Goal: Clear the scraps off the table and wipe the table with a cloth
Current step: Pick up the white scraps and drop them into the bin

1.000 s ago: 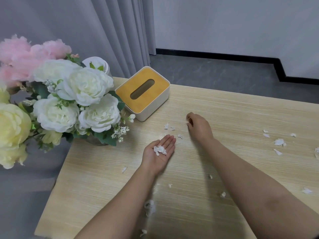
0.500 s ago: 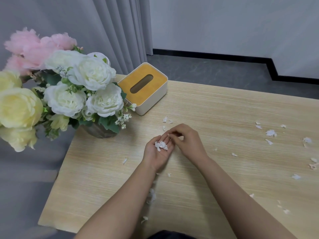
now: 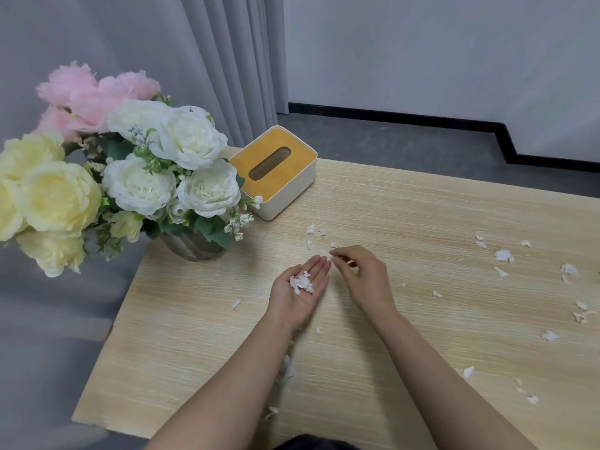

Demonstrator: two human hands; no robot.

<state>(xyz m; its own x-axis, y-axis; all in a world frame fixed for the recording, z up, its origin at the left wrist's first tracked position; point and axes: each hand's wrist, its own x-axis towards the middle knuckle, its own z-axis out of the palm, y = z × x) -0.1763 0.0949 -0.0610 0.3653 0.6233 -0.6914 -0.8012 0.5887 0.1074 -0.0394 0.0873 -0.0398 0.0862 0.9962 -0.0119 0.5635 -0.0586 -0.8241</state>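
Note:
White paper scraps lie scattered on the light wooden table (image 3: 406,209). My left hand (image 3: 292,308) is held palm up over the middle of the table, fingers straight, carrying a small pile of scraps (image 3: 302,283). My right hand (image 3: 363,277) is just to the right of the left fingertips, its fingers curled, thumb and forefinger pinching a small white scrap (image 3: 326,254) at the table surface. Loose scraps sit just beyond the hands (image 3: 311,228), at the right (image 3: 503,254), on the left (image 3: 237,303) and under my left forearm (image 3: 286,368). No cloth is in view.
A vase (image 3: 194,247) of white, yellow and pink flowers (image 3: 168,177) stands at the table's far left corner. A white tissue box with a yellow lid (image 3: 276,170) sits beside it at the far edge. Grey curtain and floor lie beyond.
My right hand brought a scrap from the table to my left palm, then drew back to the left fingertips. The pile in the left palm has grown.

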